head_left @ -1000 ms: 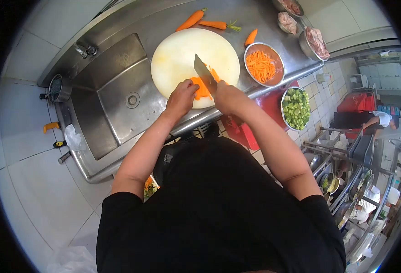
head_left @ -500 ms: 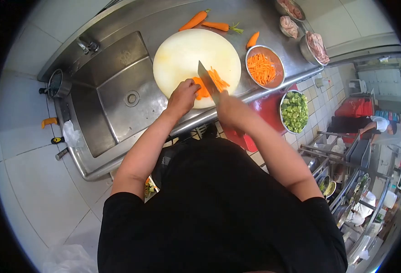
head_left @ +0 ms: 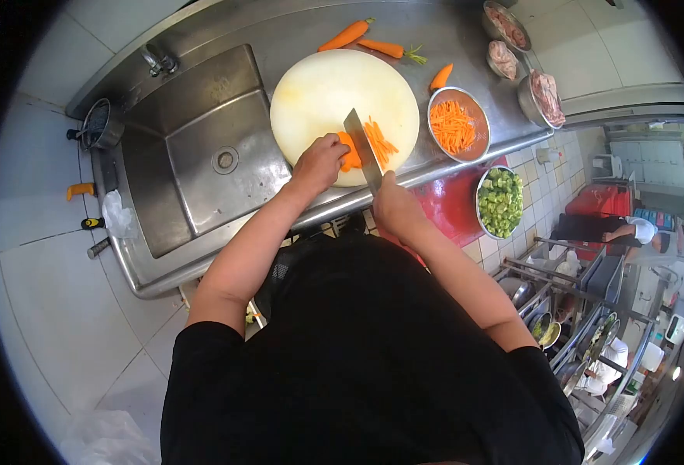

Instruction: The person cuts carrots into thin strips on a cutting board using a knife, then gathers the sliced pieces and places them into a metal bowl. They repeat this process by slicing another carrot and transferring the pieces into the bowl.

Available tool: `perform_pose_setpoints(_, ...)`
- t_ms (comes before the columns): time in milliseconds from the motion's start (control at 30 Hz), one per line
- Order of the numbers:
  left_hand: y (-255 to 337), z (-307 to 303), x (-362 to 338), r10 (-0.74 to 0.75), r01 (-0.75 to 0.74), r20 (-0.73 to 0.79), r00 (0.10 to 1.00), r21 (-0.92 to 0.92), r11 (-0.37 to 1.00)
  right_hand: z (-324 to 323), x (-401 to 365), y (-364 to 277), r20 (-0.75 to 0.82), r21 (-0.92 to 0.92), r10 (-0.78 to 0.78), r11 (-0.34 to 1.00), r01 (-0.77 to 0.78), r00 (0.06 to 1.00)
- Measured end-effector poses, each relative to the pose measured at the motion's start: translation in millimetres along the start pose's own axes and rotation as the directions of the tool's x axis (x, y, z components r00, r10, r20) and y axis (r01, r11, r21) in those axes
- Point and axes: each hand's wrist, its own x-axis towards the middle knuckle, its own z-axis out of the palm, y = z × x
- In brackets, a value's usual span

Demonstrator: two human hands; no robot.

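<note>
My right hand is closed round the handle of a broad knife, whose blade stands on a round white cutting board. Left of the blade, bent fingers of my left hand press down on sliced carrot. Thin carrot strips lie on the board just right of the blade. A metal bowl of carrot strips sits beside the board. Two whole carrots and a short carrot piece lie on the steel counter beyond.
A steel sink is at the left. Bowls of raw meat stand at the back right. Below the counter edge, a bowl of chopped green vegetable rests by a red surface. Another person is at the far right.
The view has shifted slightly, so the board and bowls appear further right. The carrot strips beside the blade lie a little more spread. Both hands keep their holds.
</note>
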Motion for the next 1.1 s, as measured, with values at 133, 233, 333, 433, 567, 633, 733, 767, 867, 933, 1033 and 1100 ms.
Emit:
perform_pose_setpoints(133,-2,-1,4,-0.012,0.011,0.049,0.999,0.024,1.000,-21,21,-8,-0.028,0.052,-0.014,0.999,0.016,1.000)
perform_pose_setpoints(233,-3,-1,3,0.012,-0.012,0.025,1.000,0.003,1.000,-53,20,-26,0.095,0.076,0.005,0.997,-0.013,0.995)
perform_pose_setpoints(333,1,-1,2,-0.002,0.002,0.000,1.000,0.010,1.000,-25,-13,-15,0.086,0.044,0.038,0.998,-0.042,0.996)
perform_pose_setpoints(433,0,0,1,-0.021,0.022,0.011,1.000,-0.031,0.999,11,-1,5,-0.022,0.035,-0.005,0.999,0.006,1.000)
perform_pose_setpoints(567,0,-1,5,-0.011,0.010,0.016,1.000,0.031,0.999,-27,35,-5,-0.053,0.061,-0.083,0.994,0.086,0.995)
perform_pose_setpoints(633,-4,1,1,0.038,-0.038,-0.024,0.999,0.022,0.999,-56,19,-26,0.067,0.092,-0.010,0.996,0.004,0.998)
perform_pose_setpoints(733,-2,2,2,-0.013,0.013,-0.003,1.000,0.039,0.999,-29,-3,-18,0.090,0.040,0.060,0.997,-0.064,0.994)
perform_pose_setpoints(767,-2,3,0,-0.027,0.027,-0.014,1.000,0.032,0.999,-6,-4,-5,0.016,0.045,0.023,0.999,-0.024,1.000)
perform_pose_setpoints(867,0,0,2,-0.019,0.018,-0.034,0.999,-0.007,1.000,6,8,3,-0.032,0.041,0.000,0.999,0.001,0.999)
perform_pose_setpoints(933,2,-1,2,0.001,0.000,-0.016,1.000,0.042,0.999,-13,24,-2,-0.075,0.064,-0.107,0.992,0.112,0.991)
perform_pose_setpoints(1033,-1,0,3,0.016,-0.015,-0.017,1.000,0.025,1.000,-66,19,-33,0.173,0.062,0.003,0.998,-0.013,0.985)
perform_pose_setpoints(1100,0,-1,4,-0.001,0.001,-0.005,1.000,0.037,0.999,-48,3,-25,0.203,0.040,0.011,0.999,-0.020,0.979)
